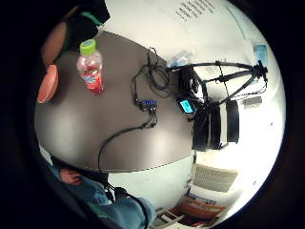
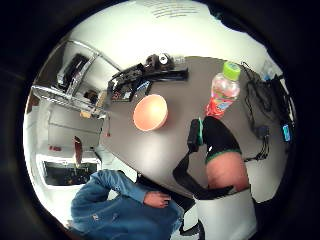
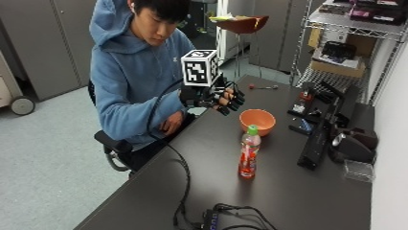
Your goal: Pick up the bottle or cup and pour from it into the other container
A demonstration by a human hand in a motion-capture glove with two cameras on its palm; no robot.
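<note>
Clear plastic bottle with lime-green cap and red label (image 3: 248,152) stands upright on the dark grey bench (image 3: 287,191), mid-bench, untouched. Orange round bowl (image 3: 257,121) sits just beyond it, toward the far end, apart from the bottle, upright, inside looks bare. In the thumb side palm view the bowl (image 2: 150,112) and bottle (image 2: 223,93) are side by side on the bench with a gap between.

Black-gloved right hand (image 3: 217,99) is raised above the bench's left edge, near the bowl but above and left of it, touching nothing; fingers loosely curled, holding nothing. Person in blue hooded sweatshirt (image 3: 130,76) sits at the left side; bare other hand (image 3: 172,123) is low by the bench edge.

Black cables with a small hub (image 3: 210,218) lie at the near end of the bench. Black devices and stands (image 3: 325,134) along the right side, clear small plastic box (image 3: 358,170) near them. Wire shelf rack (image 3: 357,43) at far right.
</note>
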